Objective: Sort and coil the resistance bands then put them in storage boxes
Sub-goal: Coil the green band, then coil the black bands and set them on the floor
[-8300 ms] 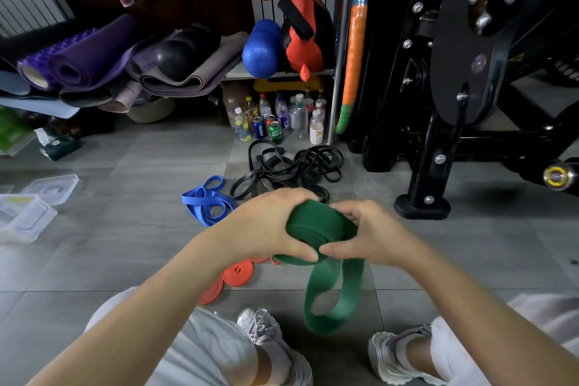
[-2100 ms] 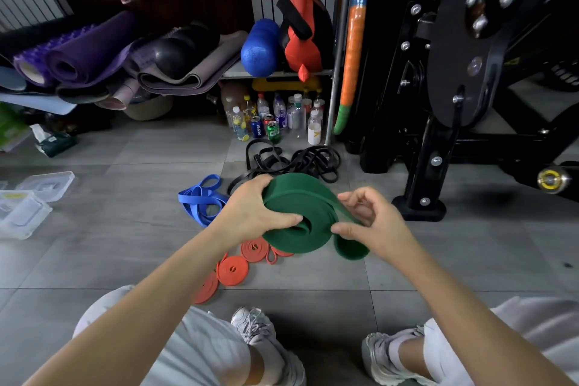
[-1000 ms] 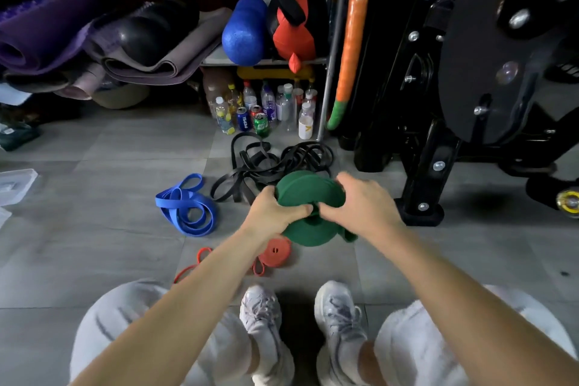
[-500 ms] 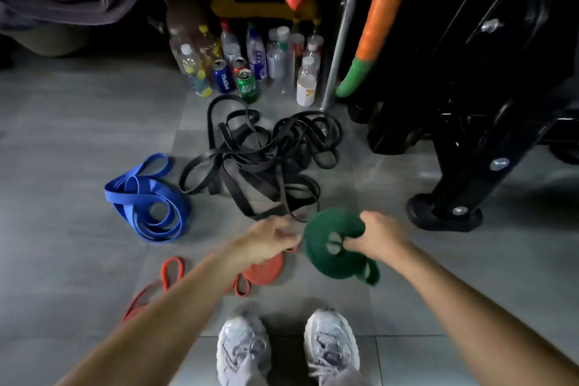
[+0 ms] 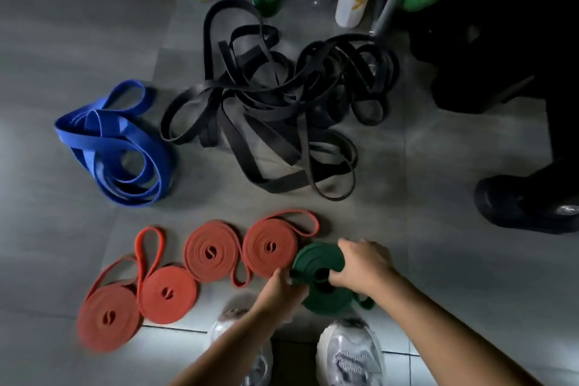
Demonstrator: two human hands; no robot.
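flat green coil (image 5: 316,258) low centre on the floor (image 5: 438,229), half hidden by hands, right hand (image 5: 360,263) curled over it, left hand (image 5: 280,290) at its edge, too blurry to tell grip, shoes (image 5: 347,354) cut off

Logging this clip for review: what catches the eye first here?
Four red coils lie in a row, lower left; the left hand and right hand hold a green coil at the row's right end. Behind lie a tangled black pile, centre, and loose blue bands, left.
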